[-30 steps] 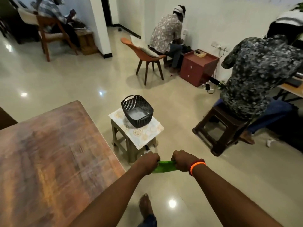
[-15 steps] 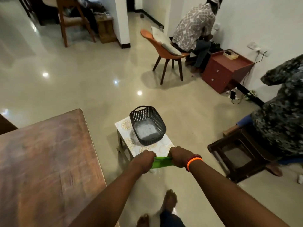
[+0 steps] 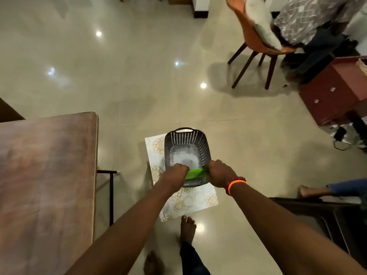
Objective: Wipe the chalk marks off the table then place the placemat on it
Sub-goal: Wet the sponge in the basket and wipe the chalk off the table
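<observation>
Head view, near to far: both forearms reach forward and down from the bottom edge, roughly parallel, converging over the low stand. Left hand (image 3: 175, 174) and right hand (image 3: 217, 173) are both fisted around opposite ends of a green cloth (image 3: 195, 173), twisted or stretched taut between them. Knuckles up, fingers fully curled, nothing loose. Orange band (image 3: 236, 184) on the right wrist.

The cloth sits right over the near rim of the dark basket (image 3: 186, 139), which stands on the patterned placemat (image 3: 190, 201) draped over the stand. Wooden table (image 3: 45, 175) is off to the left, well apart from the hands; its surface looks smeared and pale in patches, but I can't tell if chalk remains.

Risks, my read:
- If this is wringing, drips land on the placemat instead of inside the basket, since the hands are at the rim and not centred. A wet mat then goes onto the table.
- Pressing down on the near rim could tip the basket or slide it along the mat; the mat overhangs the stand and may pull off with it.
- Pulling the mat later with the basket on top drags everything. Basket needs to come off first.
- Bare feet on glossy tile (image 3: 139, 76) directly below: any water there is a slip hazard.

Further out: orange chair (image 3: 256, 40) and a red cabinet (image 3: 333, 92), both clear of the work.
</observation>
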